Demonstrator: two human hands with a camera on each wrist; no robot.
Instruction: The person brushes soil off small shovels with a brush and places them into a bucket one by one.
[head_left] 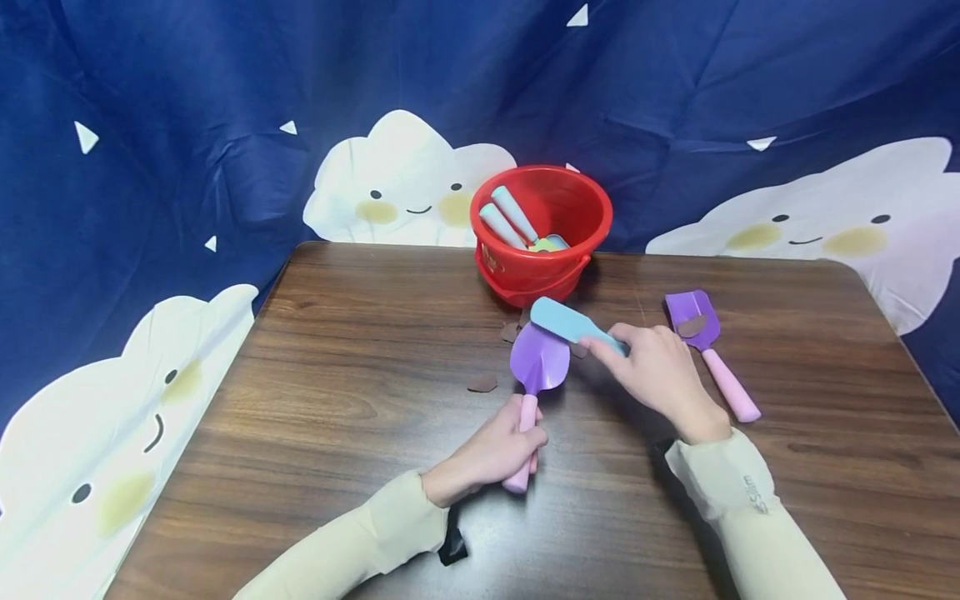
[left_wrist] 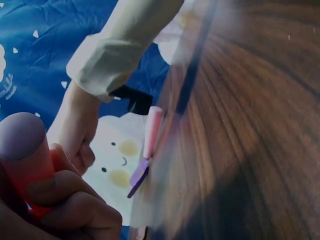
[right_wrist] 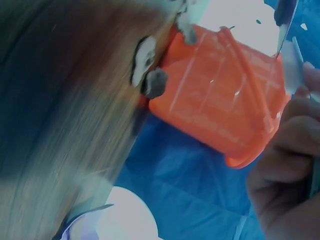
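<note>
My left hand [head_left: 495, 446] grips the pink handle of a purple toy trowel [head_left: 536, 362], its blade pointing away from me. In the left wrist view, fingers wrap the handle, whose rounded end [left_wrist: 22, 137] faces the camera. My right hand [head_left: 656, 367] holds a light-blue toy tool with a long flat blade [head_left: 558, 319], its grip hidden in the palm. That blade overlaps the trowel's far edge in the head view. Thin brown pieces lie about the trowel: one piece [head_left: 482, 383] to its left, another piece [head_left: 510, 332] beyond it, another piece [head_left: 578, 352] at its right.
A red bucket [head_left: 525, 275] stands at the table's far side, with mint-handled tools [head_left: 510, 218] inside. Right of my right hand lies a purple shovel [head_left: 705, 333] with a pink handle, a brown piece [head_left: 692, 326] on its blade. Behind the wooden table [head_left: 360, 333] hangs a blue curtain [head_left: 225, 67].
</note>
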